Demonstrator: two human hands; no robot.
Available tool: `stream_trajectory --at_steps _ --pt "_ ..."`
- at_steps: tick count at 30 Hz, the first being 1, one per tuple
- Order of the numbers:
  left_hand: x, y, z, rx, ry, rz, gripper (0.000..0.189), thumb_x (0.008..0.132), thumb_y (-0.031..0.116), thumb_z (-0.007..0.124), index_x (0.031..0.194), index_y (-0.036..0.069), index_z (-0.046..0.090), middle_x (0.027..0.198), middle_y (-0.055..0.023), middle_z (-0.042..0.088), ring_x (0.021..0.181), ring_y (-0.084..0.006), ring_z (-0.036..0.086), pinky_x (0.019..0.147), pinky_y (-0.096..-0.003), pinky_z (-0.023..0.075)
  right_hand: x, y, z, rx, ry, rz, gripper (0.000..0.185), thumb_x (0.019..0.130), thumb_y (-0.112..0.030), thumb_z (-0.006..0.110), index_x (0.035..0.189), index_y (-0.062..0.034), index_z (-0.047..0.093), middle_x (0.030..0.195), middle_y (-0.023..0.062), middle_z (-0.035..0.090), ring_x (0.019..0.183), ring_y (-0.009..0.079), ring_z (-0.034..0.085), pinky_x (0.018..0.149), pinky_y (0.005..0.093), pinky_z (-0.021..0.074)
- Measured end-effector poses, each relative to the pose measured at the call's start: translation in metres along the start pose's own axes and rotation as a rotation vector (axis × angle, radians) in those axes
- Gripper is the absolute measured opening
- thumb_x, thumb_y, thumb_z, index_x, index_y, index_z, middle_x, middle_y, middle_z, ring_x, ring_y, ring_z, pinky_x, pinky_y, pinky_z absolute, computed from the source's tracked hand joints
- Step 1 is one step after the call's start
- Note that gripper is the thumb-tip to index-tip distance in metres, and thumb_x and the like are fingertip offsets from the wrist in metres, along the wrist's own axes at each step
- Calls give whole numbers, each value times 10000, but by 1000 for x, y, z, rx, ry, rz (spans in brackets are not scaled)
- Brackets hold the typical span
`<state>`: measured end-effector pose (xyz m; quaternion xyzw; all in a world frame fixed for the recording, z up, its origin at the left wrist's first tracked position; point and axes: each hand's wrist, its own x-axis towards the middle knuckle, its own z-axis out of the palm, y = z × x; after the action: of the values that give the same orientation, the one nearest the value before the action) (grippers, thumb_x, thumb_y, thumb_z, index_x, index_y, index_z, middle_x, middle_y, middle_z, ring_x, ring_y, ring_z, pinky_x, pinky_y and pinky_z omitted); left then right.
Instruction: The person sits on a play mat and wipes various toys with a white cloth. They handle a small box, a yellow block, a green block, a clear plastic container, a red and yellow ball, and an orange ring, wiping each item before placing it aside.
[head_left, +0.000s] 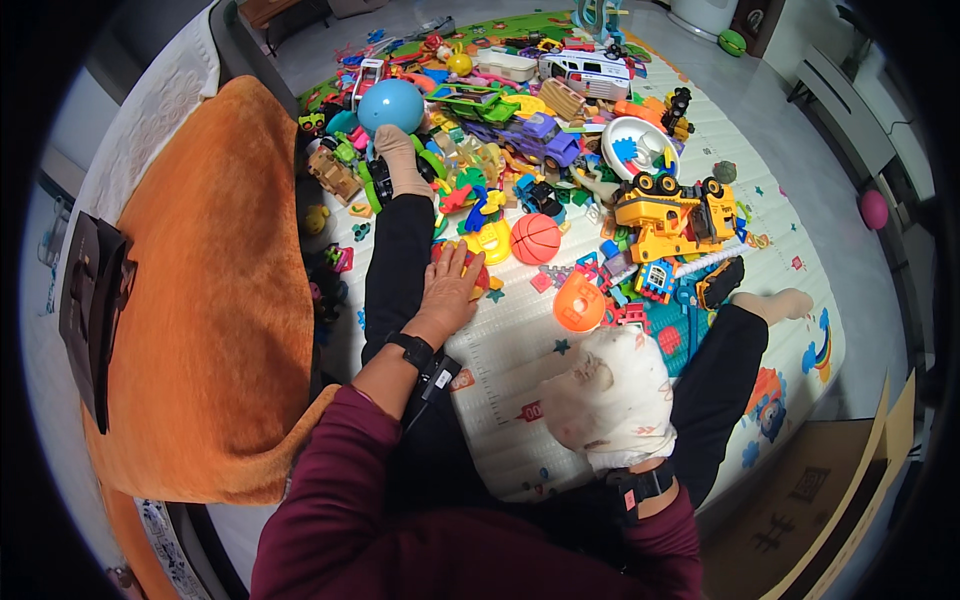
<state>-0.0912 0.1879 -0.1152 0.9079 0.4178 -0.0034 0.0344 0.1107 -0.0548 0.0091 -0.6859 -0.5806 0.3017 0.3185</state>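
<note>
My left hand (448, 289) is cupped over a round red toy (482, 279), which is partly hidden under the palm and shows on both sides of the fingers. Just beyond it lie a yellow plastic toy (491, 241) and a small orange basketball (535, 238). A stained white cloth (619, 382) with a faint print covers my right hand completely, so its fingers cannot be seen. This wrapped hand is above the play mat (517, 352), between my legs. Nearest to it are an orange plastic scoop-like toy (579, 301) and several small building pieces (634, 315).
Toys are heaped between and beyond my feet, among them a blue ball (391, 106), a purple truck (536, 140), a white van (589, 73), a white basin (626, 135) and a yellow crane truck (675, 214). An orange-covered seat (217, 300) borders the left; a cardboard box (795, 487) stands right.
</note>
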Motion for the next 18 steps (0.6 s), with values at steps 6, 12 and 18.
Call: stream_trajectory --at_steps 6,12,18 --pt "4 2 10 84 83 -28 711 794 306 737 1415 168 419 1477 -154 327 1393 -353 279 1086 -487 288 6 -21 -12 -555 144 -175 484 913 -229 527 1362 -77 430 1295 83 522 1234 256 479 1068 398 352" --pt "-5 1 -14 -190 143 -50 702 744 254 779 1353 135 451 1381 -165 397 1322 -371 346 1053 -448 352 11 -22 -20 -436 -185 280 534 972 -300 441 1452 -91 339 1433 101 431 1367 235 353 1160 385 221" --pt "-22 20 -37 -1135 12 -269 715 830 245 744 1419 72 377 1338 -131 490 1248 -265 488 1052 -365 399 7 18 2 457 145 116 434 987 -306 423 1367 -98 451 1368 86 487 1297 232 440 1105 390 310"
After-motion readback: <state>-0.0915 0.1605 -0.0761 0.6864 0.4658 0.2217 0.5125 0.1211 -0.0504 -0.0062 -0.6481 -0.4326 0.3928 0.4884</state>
